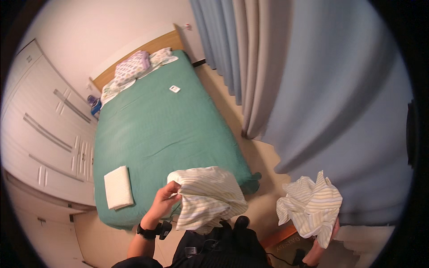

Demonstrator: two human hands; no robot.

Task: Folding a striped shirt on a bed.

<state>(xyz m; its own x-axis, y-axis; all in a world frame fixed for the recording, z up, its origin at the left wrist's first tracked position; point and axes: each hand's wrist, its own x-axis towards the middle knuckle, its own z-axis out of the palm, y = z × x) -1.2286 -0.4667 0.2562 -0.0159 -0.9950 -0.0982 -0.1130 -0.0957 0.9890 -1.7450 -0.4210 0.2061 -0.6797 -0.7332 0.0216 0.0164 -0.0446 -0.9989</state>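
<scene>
My left hand (167,197) pinches the edge of a cream, yellow and grey striped cloth (211,197). The cloth hangs in folds above the foot of the bed and my shoes. At the lower right, a second bunched cloth (310,204) with matching stripes is in my right hand (335,227). Its folds cover most of that hand, including the fingertips. Between the two striped pieces there is a visible gap; whether they join cannot be made out. A folded cream cloth (118,187) lies on the green bed sheet (161,134), left of my left hand.
Patterned pillows (132,67) rest against the wooden headboard (144,47). A small white object (174,88) lies on the bed. Blue curtains (321,100) hang at the right, and white wardrobes (43,117) line the left. Below the right cloth is a reddish-brown edge (278,236).
</scene>
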